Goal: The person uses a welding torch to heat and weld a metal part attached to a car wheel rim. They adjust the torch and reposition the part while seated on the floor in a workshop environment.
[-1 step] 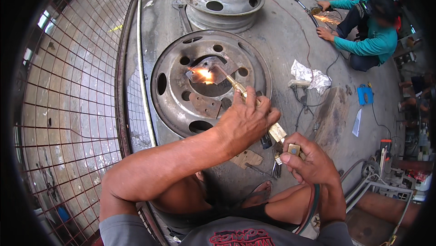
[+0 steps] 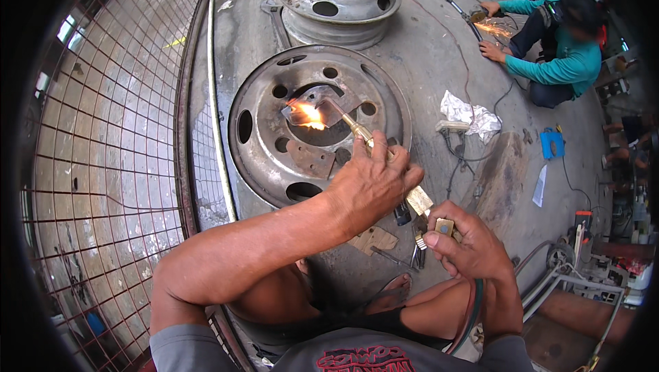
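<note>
- The left hand (image 2: 376, 183) is wrapped over the torch (image 2: 419, 200) at mid-length, fingers bent around its brass body.
- The right hand (image 2: 473, 241) grasps the torch's rear end, behind the left, its thumb against the small ribbed knob (image 2: 421, 240).
- The torch slants away from the right hand, under the left, its tip beyond the left fingertips.
- The flame (image 2: 307, 115) burns orange just off that tip, ahead and to the left of the left hand, over the grey plate (image 2: 329, 117).
- The grey plate lies across the near rim's opening; the rusty plate (image 2: 309, 157), pierced with holes, lies nearer the left hand.
- The near rim (image 2: 254, 97) lies flat ahead of the left hand.
- The far rim (image 2: 336, 34) sits beyond it, with the wrench (image 2: 276, 22) at its left.
- The wood scrap (image 2: 373, 239) is on the floor between the hands and the person's feet.
- The mesh fence (image 2: 110, 207) stands well left of both hands.
- Well ahead of the right hand, to its right, a co-worker (image 2: 580, 56) crouches with a grinder (image 2: 477, 14) throwing sparks (image 2: 494, 29).
</note>
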`<state>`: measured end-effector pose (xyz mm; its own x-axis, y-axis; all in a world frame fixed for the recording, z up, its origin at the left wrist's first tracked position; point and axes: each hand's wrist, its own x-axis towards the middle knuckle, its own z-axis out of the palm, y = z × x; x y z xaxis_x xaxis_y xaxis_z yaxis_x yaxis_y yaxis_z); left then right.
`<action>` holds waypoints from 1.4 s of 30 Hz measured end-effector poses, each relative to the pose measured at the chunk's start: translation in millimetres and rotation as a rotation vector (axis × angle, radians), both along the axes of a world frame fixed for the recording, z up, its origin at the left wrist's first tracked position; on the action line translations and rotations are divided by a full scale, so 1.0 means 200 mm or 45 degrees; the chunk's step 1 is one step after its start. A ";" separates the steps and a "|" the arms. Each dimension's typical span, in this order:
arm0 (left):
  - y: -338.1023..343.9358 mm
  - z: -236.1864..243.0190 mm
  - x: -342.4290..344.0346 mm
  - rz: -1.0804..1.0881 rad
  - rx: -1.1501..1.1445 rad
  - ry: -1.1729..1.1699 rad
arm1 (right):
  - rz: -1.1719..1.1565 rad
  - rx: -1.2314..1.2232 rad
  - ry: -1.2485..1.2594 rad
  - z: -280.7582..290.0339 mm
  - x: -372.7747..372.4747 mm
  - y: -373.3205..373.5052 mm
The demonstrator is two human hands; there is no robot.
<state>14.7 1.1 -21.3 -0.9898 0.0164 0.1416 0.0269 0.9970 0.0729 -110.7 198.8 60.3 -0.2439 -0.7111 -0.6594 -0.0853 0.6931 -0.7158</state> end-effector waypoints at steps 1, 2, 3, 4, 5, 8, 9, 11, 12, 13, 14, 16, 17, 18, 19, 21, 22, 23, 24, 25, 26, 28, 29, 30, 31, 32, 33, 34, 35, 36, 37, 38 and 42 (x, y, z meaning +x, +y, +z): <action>-0.01 0.00 0.00 -0.007 -0.014 -0.027 | 0.017 -0.012 0.006 0.00 0.00 -0.01; -0.01 0.00 0.01 -0.005 -0.015 -0.020 | 0.034 -0.024 0.012 0.00 0.01 -0.02; -0.02 0.00 0.01 -0.003 -0.016 -0.013 | 0.052 -0.036 0.017 0.00 0.01 -0.02; -0.02 0.00 0.01 -0.005 -0.016 -0.003 | 0.063 -0.040 0.033 -0.01 0.01 -0.03; -0.02 0.00 0.01 -0.006 -0.018 -0.010 | 0.075 -0.044 0.048 -0.01 0.01 -0.03; -0.04 0.00 0.00 0.001 -0.016 -0.020 | 0.107 -0.065 0.073 -0.02 0.00 -0.05; -0.04 -0.01 0.00 0.007 -0.008 -0.015 | 0.117 -0.074 0.077 -0.02 -0.01 -0.05; -0.05 -0.01 0.00 0.012 -0.007 -0.022 | 0.129 -0.087 0.082 -0.02 -0.01 -0.07; -0.05 -0.01 -0.01 0.007 -0.013 -0.033 | 0.132 -0.090 0.085 -0.02 -0.01 -0.07; -0.05 -0.01 -0.01 0.002 -0.018 -0.044 | 0.140 -0.086 0.086 -0.02 -0.01 -0.07; -0.05 -0.01 0.00 0.001 -0.021 -0.047 | 0.150 -0.081 0.085 -0.02 -0.01 -0.07; -0.05 -0.01 0.00 -0.004 -0.026 -0.053 | 0.177 -0.077 0.094 -0.03 -0.02 -0.07; -0.05 -0.01 0.00 -0.002 -0.027 -0.049 | 0.194 -0.077 0.104 -0.03 -0.02 -0.07; -0.05 -0.02 0.01 0.000 -0.028 -0.044 | 0.211 -0.077 0.115 -0.04 -0.03 -0.07; -0.04 -0.02 0.00 0.001 -0.030 -0.039 | 0.220 -0.085 0.123 -0.04 -0.03 -0.07; -0.04 -0.02 0.00 -0.002 -0.028 -0.036 | 0.236 -0.100 0.140 -0.04 -0.03 -0.07; -0.04 -0.02 0.00 -0.002 -0.026 -0.035 | 0.243 -0.106 0.140 -0.04 -0.03 -0.07; -0.04 -0.02 0.00 -0.001 -0.025 -0.032 | 0.249 -0.112 0.141 -0.04 -0.03 -0.07; -0.04 -0.02 0.00 0.001 -0.024 -0.029 | 0.256 -0.117 0.142 -0.04 -0.03 -0.07; -0.04 -0.02 0.01 0.003 -0.023 -0.027 | 0.261 -0.119 0.152 -0.04 -0.03 -0.07; -0.04 -0.02 0.01 0.005 -0.009 -0.033 | 0.266 -0.121 0.161 -0.03 -0.03 -0.08; -0.04 -0.02 0.00 0.009 0.016 -0.045 | 0.270 -0.118 0.165 -0.03 -0.03 -0.09; -0.04 -0.02 0.00 0.006 0.020 -0.051 | 0.270 -0.114 0.160 -0.03 -0.03 -0.09; -0.04 -0.01 0.00 0.003 0.024 -0.057 | 0.269 -0.110 0.154 -0.03 -0.03 -0.08; -0.04 -0.01 0.00 0.000 0.029 -0.061 | 0.271 -0.105 0.156 -0.03 -0.03 -0.09; -0.04 -0.01 0.00 0.000 0.034 -0.064 | 0.273 -0.101 0.158 -0.02 -0.03 -0.09; -0.04 -0.01 -0.01 0.000 0.039 -0.067 | 0.275 -0.096 0.160 -0.02 -0.03 -0.09; -0.04 -0.01 0.00 0.002 0.043 -0.071 | 0.277 -0.097 0.155 -0.02 -0.03 -0.09; -0.04 -0.01 0.00 0.003 0.047 -0.064 | 0.278 -0.098 0.150 -0.02 -0.03 -0.08; -0.04 -0.01 0.00 0.003 0.052 -0.057 | 0.278 -0.100 0.145 -0.02 -0.03 -0.08; -0.04 -0.01 0.00 0.004 0.055 -0.050 | 0.273 -0.104 0.145 -0.02 -0.03 -0.08; -0.04 -0.01 0.00 0.004 0.050 -0.044 | 0.267 -0.109 0.146 -0.02 -0.03 -0.08; -0.04 0.00 -0.01 0.003 0.041 -0.035 | 0.276 -0.144 0.204 -0.02 -0.03 -0.08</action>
<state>13.7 -7.2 -21.5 -0.9933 0.0097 0.1149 0.0219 0.9942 0.1055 -116.5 182.7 56.6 -0.1731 -0.8246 -0.5386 -0.3407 0.5633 -0.7528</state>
